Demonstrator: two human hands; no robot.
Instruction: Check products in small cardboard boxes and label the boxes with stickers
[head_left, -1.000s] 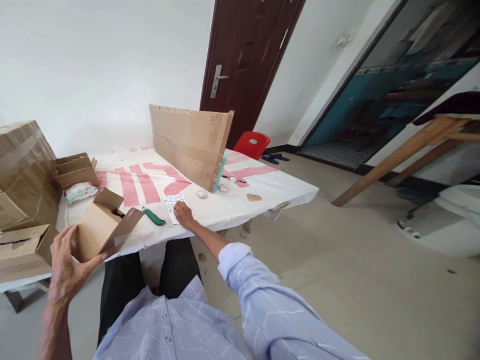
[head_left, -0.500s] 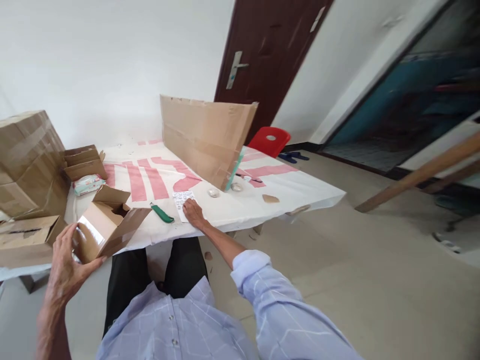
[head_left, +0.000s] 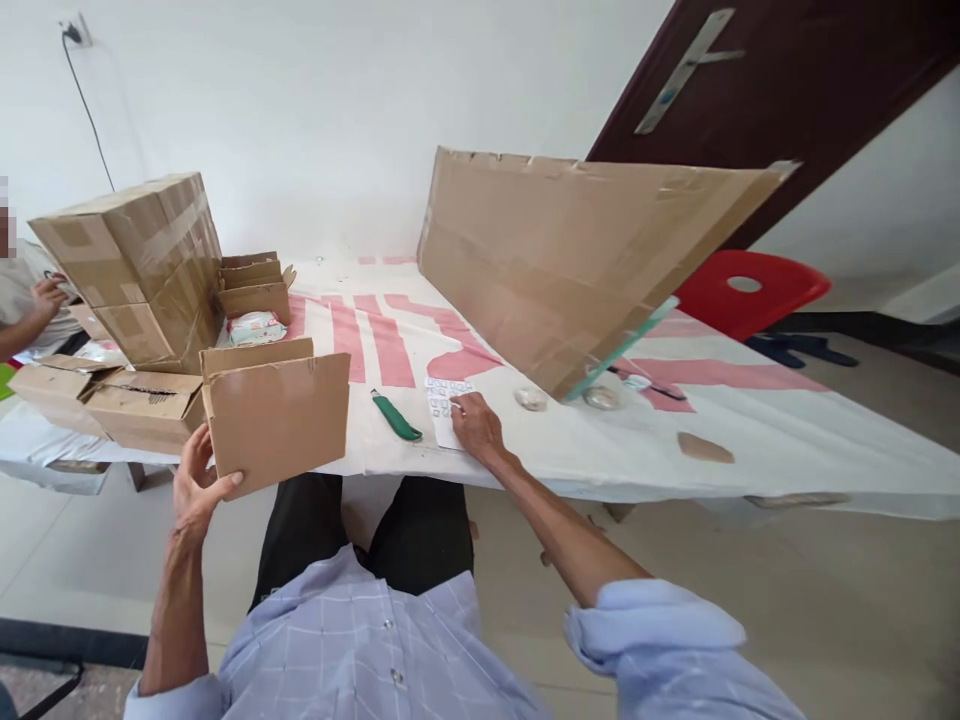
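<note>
My left hand (head_left: 196,485) grips a small cardboard box (head_left: 277,415) by its lower left side, with its upper flaps standing up. The fingers of my right hand (head_left: 476,425) are bent together on a white sheet (head_left: 444,428) with rows of small printed or stuck marks; what they pinch, if anything, is too small to see. A green utility knife (head_left: 397,417) lies on the table just left of the sheet. Two round clear items, perhaps tape rolls, rest to the right: one (head_left: 530,399) and another (head_left: 601,398).
A large cardboard panel (head_left: 577,260) stands on the table (head_left: 780,430) behind my right hand. Stacked cartons (head_left: 150,270), lower boxes (head_left: 146,405) and a wipes packet (head_left: 256,328) are at left. Another person's hand (head_left: 49,297) shows far left. A red chair (head_left: 757,295) is at right.
The view has turned left. The small box in my left hand has been tilted upright, and its broad side now faces me. My right hand stays at the white sheet.
</note>
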